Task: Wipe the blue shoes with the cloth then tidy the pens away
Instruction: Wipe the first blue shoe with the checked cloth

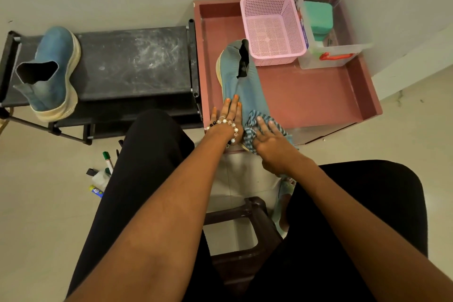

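One blue shoe (241, 81) lies on its side in the brown tray (318, 95). My left hand (228, 115) rests flat on its toe part with straight fingers. My right hand (268, 140) presses a striped blue cloth (252, 122) against the shoe's front end; the fingers look spread over the cloth. The second blue shoe (52, 68) stands on the black rack (132, 61) at the left. Several pens (107, 160) and markers lie on the floor beside my left leg, partly hidden by it.
A pink basket (272, 29) and a clear plastic box (328, 39) with a green item stand at the back of the tray. A dark stool (247, 213) is between my legs. The wall runs behind the rack and tray.
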Demonstrator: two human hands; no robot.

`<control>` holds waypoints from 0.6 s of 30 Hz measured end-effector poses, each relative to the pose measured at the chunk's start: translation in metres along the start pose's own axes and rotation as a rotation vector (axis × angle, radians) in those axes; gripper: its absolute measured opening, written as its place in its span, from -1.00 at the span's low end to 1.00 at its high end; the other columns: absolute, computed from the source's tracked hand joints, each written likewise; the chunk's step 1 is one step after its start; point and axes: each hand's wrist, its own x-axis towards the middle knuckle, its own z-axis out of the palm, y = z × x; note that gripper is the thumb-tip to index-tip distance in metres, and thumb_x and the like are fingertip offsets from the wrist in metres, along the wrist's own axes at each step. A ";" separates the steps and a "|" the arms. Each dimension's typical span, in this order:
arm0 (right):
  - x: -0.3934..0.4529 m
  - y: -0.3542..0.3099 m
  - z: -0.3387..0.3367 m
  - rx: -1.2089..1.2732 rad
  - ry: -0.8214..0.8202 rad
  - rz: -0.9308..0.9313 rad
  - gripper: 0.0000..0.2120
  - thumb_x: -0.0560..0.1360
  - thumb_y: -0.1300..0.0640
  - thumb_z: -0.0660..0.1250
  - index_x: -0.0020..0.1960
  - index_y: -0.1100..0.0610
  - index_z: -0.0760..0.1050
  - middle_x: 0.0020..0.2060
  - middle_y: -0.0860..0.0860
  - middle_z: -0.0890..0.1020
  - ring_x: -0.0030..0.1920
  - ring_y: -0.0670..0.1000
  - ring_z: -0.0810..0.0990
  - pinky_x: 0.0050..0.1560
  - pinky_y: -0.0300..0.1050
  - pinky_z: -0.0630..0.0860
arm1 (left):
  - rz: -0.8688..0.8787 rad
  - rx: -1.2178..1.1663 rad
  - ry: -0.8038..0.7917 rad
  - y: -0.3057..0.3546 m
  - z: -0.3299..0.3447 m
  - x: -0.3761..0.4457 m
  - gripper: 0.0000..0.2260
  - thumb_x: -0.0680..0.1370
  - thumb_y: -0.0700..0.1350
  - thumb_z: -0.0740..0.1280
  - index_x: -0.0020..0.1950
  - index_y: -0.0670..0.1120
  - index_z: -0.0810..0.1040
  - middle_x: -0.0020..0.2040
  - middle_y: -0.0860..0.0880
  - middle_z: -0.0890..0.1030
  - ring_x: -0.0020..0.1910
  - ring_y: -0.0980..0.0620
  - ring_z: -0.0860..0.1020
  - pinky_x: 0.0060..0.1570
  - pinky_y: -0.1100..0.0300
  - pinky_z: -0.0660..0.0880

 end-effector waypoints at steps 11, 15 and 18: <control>0.024 0.017 0.007 0.026 0.113 0.069 -0.49 0.59 0.20 0.03 0.52 0.22 0.08 0.54 0.14 -0.03 0.52 0.21 -0.23 0.48 0.14 -0.26 | 0.000 -0.029 -0.040 -0.001 -0.001 0.005 -0.31 0.63 -0.03 0.09 0.53 -0.15 -0.34 0.49 -0.05 -0.44 0.49 -0.08 -0.37 0.47 -0.14 -0.23; 0.048 0.031 -0.004 0.033 0.099 0.065 -0.48 0.57 0.20 0.05 0.52 0.23 0.09 0.54 0.13 -0.15 0.49 0.27 -0.29 0.46 0.20 -0.26 | -0.022 -0.081 -0.076 -0.001 -0.006 0.006 -0.16 0.58 0.18 0.18 0.51 -0.14 -0.36 0.49 -0.02 -0.46 0.49 -0.04 -0.39 0.47 -0.13 -0.26; 0.033 0.035 -0.001 0.040 0.089 0.003 -0.45 0.54 0.28 0.09 0.52 0.23 0.09 0.54 0.16 -0.13 0.49 0.26 -0.31 0.44 0.17 -0.33 | -0.026 -0.049 -0.063 0.001 0.000 0.005 -0.20 0.60 0.14 0.16 0.51 -0.15 -0.36 0.49 -0.03 -0.45 0.49 -0.05 -0.38 0.47 -0.14 -0.23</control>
